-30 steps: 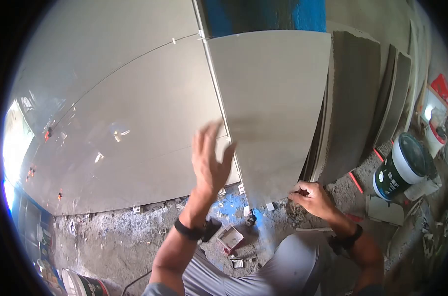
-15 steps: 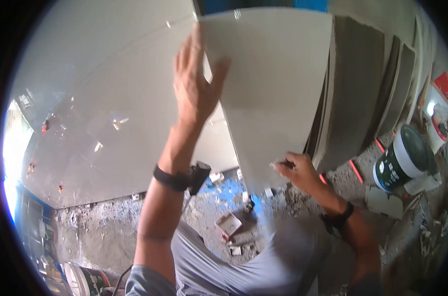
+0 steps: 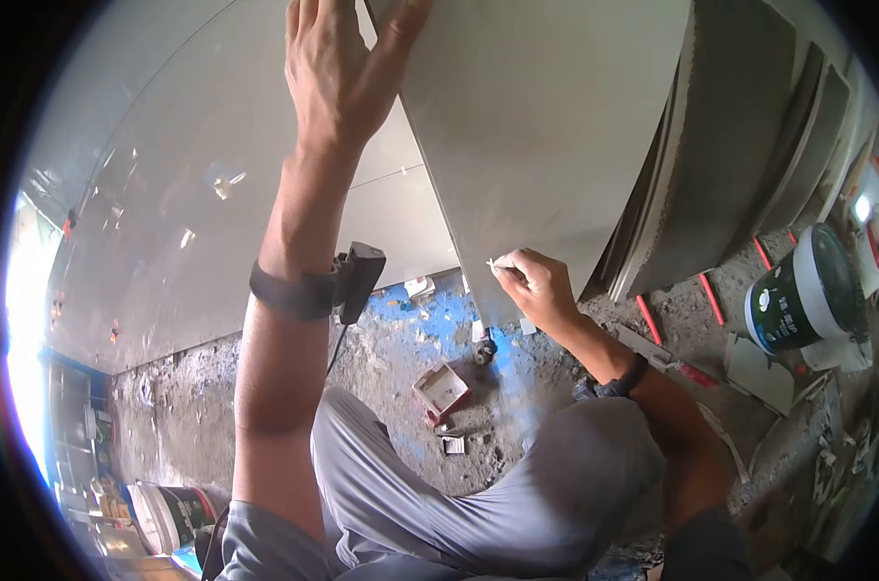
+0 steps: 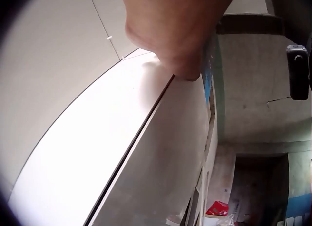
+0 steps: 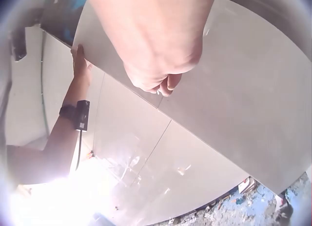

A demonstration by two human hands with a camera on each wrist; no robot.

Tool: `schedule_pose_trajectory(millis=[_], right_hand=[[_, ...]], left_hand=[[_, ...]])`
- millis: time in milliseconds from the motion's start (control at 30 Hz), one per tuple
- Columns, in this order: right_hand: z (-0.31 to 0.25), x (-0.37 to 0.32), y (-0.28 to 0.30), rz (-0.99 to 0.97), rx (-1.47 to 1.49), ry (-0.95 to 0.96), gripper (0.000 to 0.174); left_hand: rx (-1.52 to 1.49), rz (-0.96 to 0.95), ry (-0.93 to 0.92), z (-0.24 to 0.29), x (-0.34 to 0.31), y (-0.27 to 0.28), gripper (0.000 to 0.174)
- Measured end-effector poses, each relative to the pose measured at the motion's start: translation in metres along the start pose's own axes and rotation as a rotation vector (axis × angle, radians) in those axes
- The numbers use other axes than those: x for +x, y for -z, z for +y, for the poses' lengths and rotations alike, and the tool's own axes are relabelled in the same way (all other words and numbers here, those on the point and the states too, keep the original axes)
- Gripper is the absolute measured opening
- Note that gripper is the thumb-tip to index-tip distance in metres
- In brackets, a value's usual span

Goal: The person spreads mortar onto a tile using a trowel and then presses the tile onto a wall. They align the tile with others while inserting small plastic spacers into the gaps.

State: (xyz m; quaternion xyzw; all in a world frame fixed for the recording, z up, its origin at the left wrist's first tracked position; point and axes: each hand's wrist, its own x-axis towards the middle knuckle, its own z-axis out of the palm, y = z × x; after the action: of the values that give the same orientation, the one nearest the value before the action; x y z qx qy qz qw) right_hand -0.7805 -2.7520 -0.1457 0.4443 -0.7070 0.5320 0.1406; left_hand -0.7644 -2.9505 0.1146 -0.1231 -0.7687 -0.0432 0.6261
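Observation:
A large pale grey tile (image 3: pixel 546 126) stands on edge against the wall. My left hand (image 3: pixel 338 68) is raised high at its upper left edge, fingers straight on the fixed wall tiles (image 3: pixel 168 194) and thumb on the loose tile's face. The left wrist view shows that hand (image 4: pixel 175 36) at the seam beside the tile (image 4: pixel 161 162). My right hand (image 3: pixel 529 283) is at the tile's lower left corner and pinches a small white spacer (image 3: pixel 493 263). In the right wrist view the right hand (image 5: pixel 156 55) is curled in front of the tile (image 5: pixel 234 104).
More tiles (image 3: pixel 720 145) lean at the right, with red clips (image 3: pixel 711 295) at their foot. A dark green bucket (image 3: pixel 798 290) stands on the rubble floor at the right. A small red and white box (image 3: pixel 444 385) lies before my knee. Another bucket (image 3: pixel 168 513) is at the lower left.
My left hand has climbed the tile's left edge from mid height to the top. My right hand has lifted from the floor to the tile's lower corner with the white spacer.

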Motion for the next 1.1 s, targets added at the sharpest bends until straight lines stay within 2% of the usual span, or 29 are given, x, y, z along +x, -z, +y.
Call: schedule_pose_trajectory(millis=[100, 233, 300, 333, 400, 567, 700, 767, 800, 867, 900, 967, 1067, 1100], right_hand=[[0.005, -0.004, -0.012, 0.035, -0.007, 0.034, 0.008], [0.015, -0.01, -0.024, 0.07, -0.038, 0.074, 0.01], [0.018, -0.01, -0.027, 0.117, -0.158, 0.16, 0.013], [0.018, -0.008, -0.028, 0.117, -0.154, 0.159, 0.013], [0.016, -0.004, -0.027, 0.169, -0.22, 0.273, 0.015], [0.021, -0.006, -0.033, 0.178, -0.236, 0.257, 0.016], [0.019, -0.005, -0.033, 0.179, -0.244, 0.265, 0.017], [0.021, -0.006, -0.036, 0.179, -0.23, 0.26, 0.017], [0.022, -0.007, -0.035, 0.182, -0.219, 0.258, 0.018], [0.021, -0.012, -0.03, 0.152, -0.24, 0.256, 0.018], [0.022, -0.007, -0.028, 0.13, -0.257, 0.266, 0.018], [0.023, -0.006, -0.024, 0.139, -0.258, 0.287, 0.02], [0.021, -0.007, -0.017, 0.164, -0.235, 0.276, 0.02], [0.021, -0.007, -0.013, 0.164, -0.221, 0.282, 0.019]], left_hand=[[0.01, 0.014, -0.03, -0.002, 0.0, -0.001, 0.079], [-0.066, 0.006, 0.036, 0.007, 0.001, -0.001, 0.08], [-0.107, 0.002, 0.046, 0.005, 0.001, -0.002, 0.079], [-0.06, 0.023, 0.008, 0.0, 0.001, -0.003, 0.08], [-0.012, 0.043, -0.029, -0.003, 0.002, -0.005, 0.08], [-0.151, 0.046, -0.038, -0.001, 0.003, -0.006, 0.079], [-0.086, 0.024, -0.009, -0.009, 0.003, -0.009, 0.079], [-0.174, 0.154, -0.156, -0.022, 0.004, -0.021, 0.078], [-0.178, 0.158, -0.157, -0.012, 0.001, -0.014, 0.078], [-0.115, -0.05, 0.019, 0.024, 0.001, 0.016, 0.069], [-0.111, -0.017, -0.02, 0.022, 0.005, 0.019, 0.069], [0.086, 0.015, -0.078, 0.005, 0.012, 0.019, 0.075], [0.263, 0.071, -0.246, 0.024, 0.022, 0.031, 0.079], [0.218, 0.008, -0.327, 0.034, 0.019, 0.03, 0.084]])
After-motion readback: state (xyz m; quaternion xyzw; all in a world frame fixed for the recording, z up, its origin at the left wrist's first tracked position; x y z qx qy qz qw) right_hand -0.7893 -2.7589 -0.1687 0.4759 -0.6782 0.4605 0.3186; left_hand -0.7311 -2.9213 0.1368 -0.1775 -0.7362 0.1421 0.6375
